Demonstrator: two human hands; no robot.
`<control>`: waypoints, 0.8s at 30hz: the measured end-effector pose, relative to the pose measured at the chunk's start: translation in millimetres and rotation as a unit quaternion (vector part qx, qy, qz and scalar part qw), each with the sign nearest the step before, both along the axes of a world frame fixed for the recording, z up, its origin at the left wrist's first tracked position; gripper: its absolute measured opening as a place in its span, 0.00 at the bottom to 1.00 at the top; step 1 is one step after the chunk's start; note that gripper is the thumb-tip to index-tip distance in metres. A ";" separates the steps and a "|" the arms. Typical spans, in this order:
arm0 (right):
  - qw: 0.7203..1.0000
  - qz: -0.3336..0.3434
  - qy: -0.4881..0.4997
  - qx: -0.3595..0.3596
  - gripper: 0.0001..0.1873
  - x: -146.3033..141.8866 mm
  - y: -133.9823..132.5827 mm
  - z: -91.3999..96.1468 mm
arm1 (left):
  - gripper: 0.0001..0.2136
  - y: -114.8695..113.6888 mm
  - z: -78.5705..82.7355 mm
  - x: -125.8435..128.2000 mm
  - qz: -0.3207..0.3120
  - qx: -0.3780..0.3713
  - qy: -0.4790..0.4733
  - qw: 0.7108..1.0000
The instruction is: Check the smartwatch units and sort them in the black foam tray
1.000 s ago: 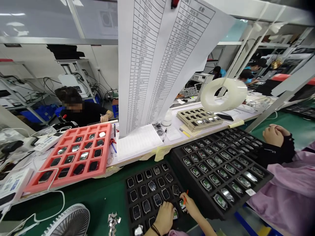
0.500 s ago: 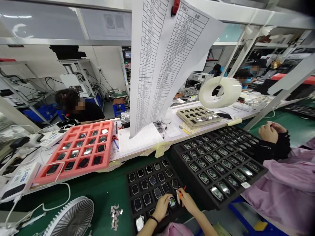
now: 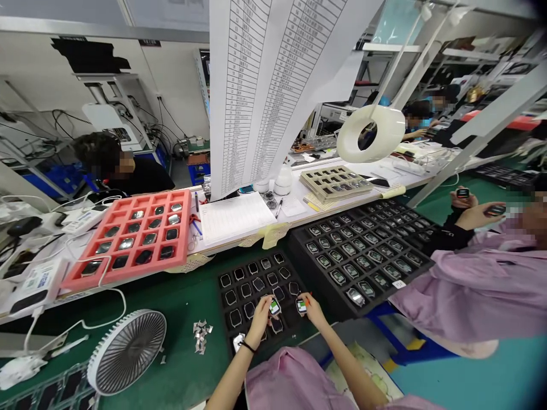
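Observation:
My left hand (image 3: pixel 261 319) is closed on a small watch body (image 3: pixel 274 308) with a green patch on its face, held just above the small black tray (image 3: pixel 239 296) of watch bodies. My right hand (image 3: pixel 313 308) grips a second watch body (image 3: pixel 301 306) and an orange tool whose tip shows by the fingers. Both hands hover over the tray's near right part, a hand's width apart. The tray lies on the green mat (image 3: pixel 183 319).
A large black tray (image 3: pixel 299 242) full of watch bodies lies to the right, a red tray (image 3: pixel 183 228) on the white shelf at left, a beige tray (image 3: pixel 314 196) behind. A small fan (image 3: pixel 126 352) and metal scraps (image 3: pixel 201 330) lie at left. A co-worker in a purple coat (image 3: pixel 470 290) sits at right, holding parts.
Both hands have lifted off the small tray, each now holding a watch body. The view has tilted downward and the co-worker at right has raised both hands with parts.

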State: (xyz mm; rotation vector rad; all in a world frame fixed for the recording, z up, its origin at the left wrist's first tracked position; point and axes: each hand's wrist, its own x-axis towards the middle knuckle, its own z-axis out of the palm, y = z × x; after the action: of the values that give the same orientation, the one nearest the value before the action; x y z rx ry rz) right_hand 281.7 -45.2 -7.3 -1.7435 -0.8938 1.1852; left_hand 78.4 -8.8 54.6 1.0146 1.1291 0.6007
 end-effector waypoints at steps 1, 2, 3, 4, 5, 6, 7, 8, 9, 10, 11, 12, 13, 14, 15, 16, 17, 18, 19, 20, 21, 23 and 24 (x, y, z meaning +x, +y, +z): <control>1.000 0.002 0.021 0.005 0.20 -3.8 1.1 6.5 | 0.25 -0.2 6.0 -1.8 -0.001 0.002 -0.006 1.000; 0.999 0.008 0.044 0.009 0.22 -8.0 2.4 14.1 | 0.25 -0.2 12.3 -4.0 -0.002 0.004 -0.011 1.000; 0.997 0.018 0.069 0.012 0.24 -12.4 3.8 22.8 | 0.25 0.0 19.0 -6.4 -0.004 0.007 -0.016 1.000; 0.995 0.030 0.094 0.015 0.25 -16.8 5.0 32.2 | 0.26 0.4 26.2 -9.0 -0.005 0.011 -0.020 1.000; 0.992 0.045 0.119 0.020 0.25 -21.2 6.0 42.2 | 0.27 0.8 33.7 -11.8 -0.006 0.015 -0.025 1.000; 0.988 0.061 0.142 0.027 0.25 -25.4 6.7 52.5 | 0.28 1.1 41.7 -14.7 -0.006 0.022 -0.030 0.999; 0.983 0.077 0.162 0.036 0.26 -29.4 7.0 62.9 | 0.29 1.4 50.2 -17.6 -0.007 0.032 -0.036 0.999; 0.979 0.092 0.178 0.045 0.26 -33.1 7.1 73.3 | 0.29 1.4 59.1 -20.5 -0.007 0.046 -0.042 0.998; 0.975 0.105 0.191 0.054 0.27 -36.7 7.0 83.6 | 0.29 1.1 68.3 -23.3 -0.007 0.060 -0.047 0.997; 0.971 0.117 0.201 0.063 0.27 -40.1 6.8 93.6 | 0.28 0.5 77.9 -26.0 -0.007 0.073 -0.052 0.996; 0.966 0.128 0.210 0.075 0.27 -43.4 6.6 103.3 | 0.26 -0.4 87.6 -28.5 -0.004 0.084 -0.058 0.995; 0.962 0.139 0.218 0.089 0.26 -46.6 6.6 112.7 | 0.25 -1.7 97.2 -30.9 0.000 0.091 -0.064 0.994; 0.957 0.150 0.225 0.102 0.26 -49.8 6.7 121.7 | 0.25 -3.2 106.7 -33.1 0.006 0.094 -0.070 0.993; 0.953 0.158 0.230 0.115 0.25 -52.8 6.9 130.2 | 0.24 -5.0 115.7 -35.3 0.012 0.096 -0.075 0.992; 0.950 0.165 0.232 0.125 0.24 -55.8 7.1 138.2 | 0.24 -6.8 124.2 -37.3 0.018 0.100 -0.077 0.992; 0.950 0.167 0.230 0.132 0.24 -58.6 7.5 145.6 | 0.24 -8.6 132.0 -39.3 0.022 0.107 -0.077 0.991; 0.951 0.165 0.222 0.136 0.23 -61.2 7.8 152.5 | 0.24 -10.3 138.9 -41.2 0.023 0.116 -0.075 0.990; 0.954 0.161 0.212 0.140 0.21 -63.6 7.9 158.9 | 0.25 -11.9 144.9 -43.1 0.023 0.127 -0.073 0.989; 0.956 0.156 0.202 0.144 0.20 -65.8 8.0 164.9 | 0.25 -13.3 150.0 -44.9 0.023 0.138 -0.072 0.988; 0.958 0.151 0.195 0.149 0.18 -67.8 7.8 170.7 | 0.25 -14.6 154.2 -46.7 0.024 0.149 -0.072 0.986; 0.958 0.147 0.191 0.153 0.17 -69.7 7.3 176.3 | 0.25 -15.7 157.5 -48.4 0.026 0.157 -0.073 0.984; 0.956 0.146 0.198 0.159 0.17 -72.9 5.6 187.4 | 0.25 -17.8 162.0 -51.3 0.032 0.169 -0.079 0.982; 0.954 0.150 0.204 0.162 0.17 -74.3 4.5 192.8 | 0.24 -18.7 163.4 -52.3 0.034 0.174 -0.081 0.981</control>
State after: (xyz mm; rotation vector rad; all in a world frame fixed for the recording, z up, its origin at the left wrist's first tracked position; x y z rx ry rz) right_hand 207.4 -40.7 185.5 -1.0722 -1.0492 1.4352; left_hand 26.1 -27.5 218.0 1.2031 0.9353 0.9421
